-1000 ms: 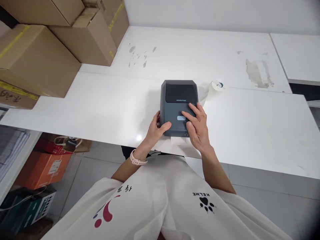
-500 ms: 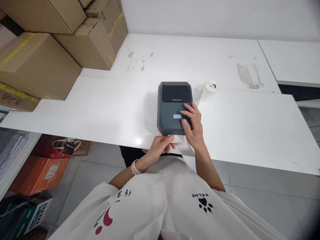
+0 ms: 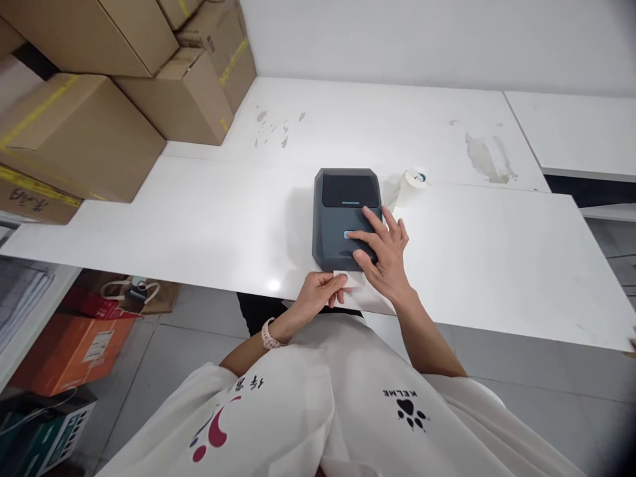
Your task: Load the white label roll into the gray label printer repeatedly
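Note:
A dark grey label printer (image 3: 342,209) stands near the front edge of a white table (image 3: 199,218). My right hand (image 3: 385,255) lies on its top with the fingers spread, the index fingertip on the small lit button. My left hand (image 3: 318,295) is at the printer's front slot, pinching the white paper label (image 3: 350,278) that sticks out there. A pink watch is on my left wrist.
A small white paper roll (image 3: 411,187) lies just right of the printer's back. Stacked cardboard boxes (image 3: 99,99) fill the table's left rear. An orange box (image 3: 69,348), a bag and other boxes sit on the floor at the left. A second table (image 3: 571,132) adjoins at right.
My left hand left the printer's side and pinched the label at the front slot. My right hand's fingers stretched out, the index finger reaching the button.

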Tool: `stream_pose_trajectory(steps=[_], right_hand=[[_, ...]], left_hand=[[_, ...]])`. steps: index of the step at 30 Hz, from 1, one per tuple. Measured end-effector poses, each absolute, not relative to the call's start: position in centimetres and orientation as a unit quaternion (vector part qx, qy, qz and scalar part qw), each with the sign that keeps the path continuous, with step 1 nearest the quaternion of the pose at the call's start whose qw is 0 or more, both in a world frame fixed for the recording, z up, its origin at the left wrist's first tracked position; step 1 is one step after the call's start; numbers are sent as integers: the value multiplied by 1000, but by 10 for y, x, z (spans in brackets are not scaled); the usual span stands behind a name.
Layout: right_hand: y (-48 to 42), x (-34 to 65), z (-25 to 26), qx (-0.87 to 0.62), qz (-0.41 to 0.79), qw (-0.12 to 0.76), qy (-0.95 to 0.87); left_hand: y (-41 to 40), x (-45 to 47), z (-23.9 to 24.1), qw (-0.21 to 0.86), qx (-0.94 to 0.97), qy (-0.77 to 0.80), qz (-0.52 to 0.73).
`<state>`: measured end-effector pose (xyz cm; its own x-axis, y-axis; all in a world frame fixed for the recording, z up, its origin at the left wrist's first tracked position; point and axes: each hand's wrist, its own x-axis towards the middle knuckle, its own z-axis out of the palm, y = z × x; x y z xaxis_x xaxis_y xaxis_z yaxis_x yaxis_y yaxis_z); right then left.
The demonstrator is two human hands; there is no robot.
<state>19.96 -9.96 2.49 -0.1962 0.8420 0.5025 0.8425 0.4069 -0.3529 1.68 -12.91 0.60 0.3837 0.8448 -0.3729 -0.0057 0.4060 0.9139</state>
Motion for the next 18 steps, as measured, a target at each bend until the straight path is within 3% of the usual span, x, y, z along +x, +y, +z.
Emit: stream_pose_trajectory(steps=[6,11,15,18], right_hand=[[-106,198,26,-540,-18,368,-757],[-65,194,80,-533,-88,438,-719],[8,194,127,-425,-109,555,-707],[62,198,147,-388,-90,590,-703]], left_hand=[[-124,-9,3,596,429,517,440],[-85,-18,11,472,446,534,541],[-45,-6,20,428,524,560,478],[-20,5,24,437,576,564,398]])
